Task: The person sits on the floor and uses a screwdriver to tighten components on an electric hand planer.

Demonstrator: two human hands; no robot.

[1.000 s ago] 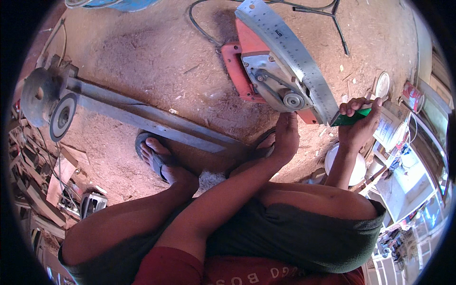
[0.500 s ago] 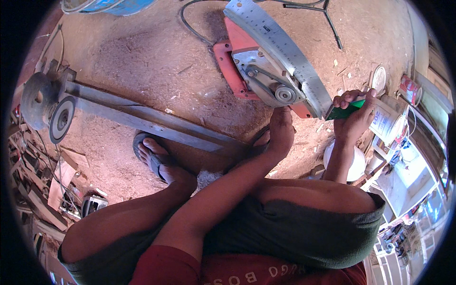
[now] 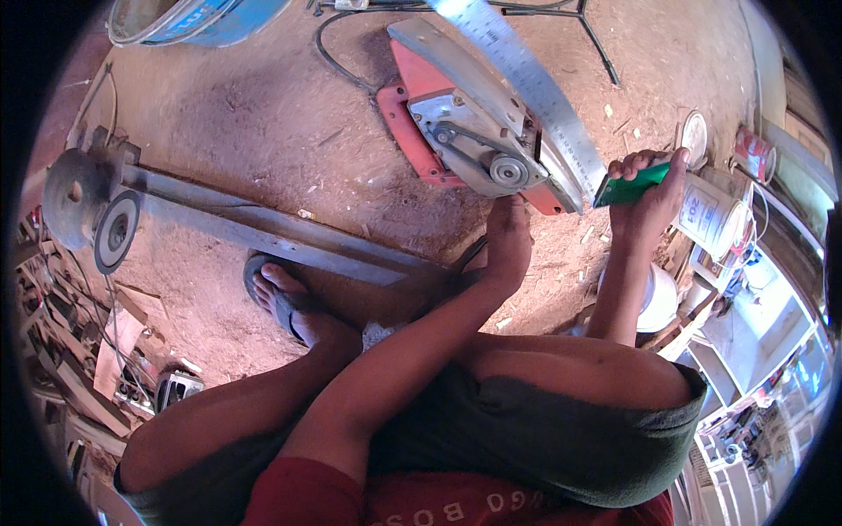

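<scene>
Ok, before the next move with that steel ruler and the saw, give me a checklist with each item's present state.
1. Right hand grips the green handle at the ruler's end: ok.
2. Steel ruler lies along the saw's grey guard: ok; whether it touches along its length, cannot tell.
3. Left hand rests by the lower edge of the red saw base, below the pulley: ok.
4. Blade stopped: cannot tell, it is hidden by the guard.
5. Black cable lies clear of both hands: ok.
6. Sandalled foot sits beside the long metal bar, away from the saw: ok.
</scene>
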